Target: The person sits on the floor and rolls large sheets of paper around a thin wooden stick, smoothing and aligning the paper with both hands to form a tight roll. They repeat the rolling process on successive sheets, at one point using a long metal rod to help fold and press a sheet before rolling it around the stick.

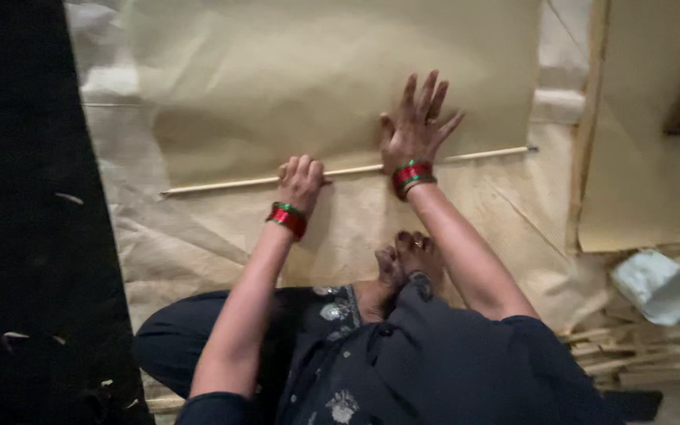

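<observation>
Paper-rolling is the step I judge: my left hand curls around the thin pale wooden stick at the large tan paper sheet's near edge, right hand spread flat. Next calls for even pressure.

Tan paper sheet is lying over paler, creased brown paper; a pale wooden stick is showing cream. Both wrists are wearing red-and-green bangles. Dark navy clothing is showing silver floral embroidery. A black panel is carrying pale flecks; a crumpled whitish-blue scrap is lying nearby.
</observation>
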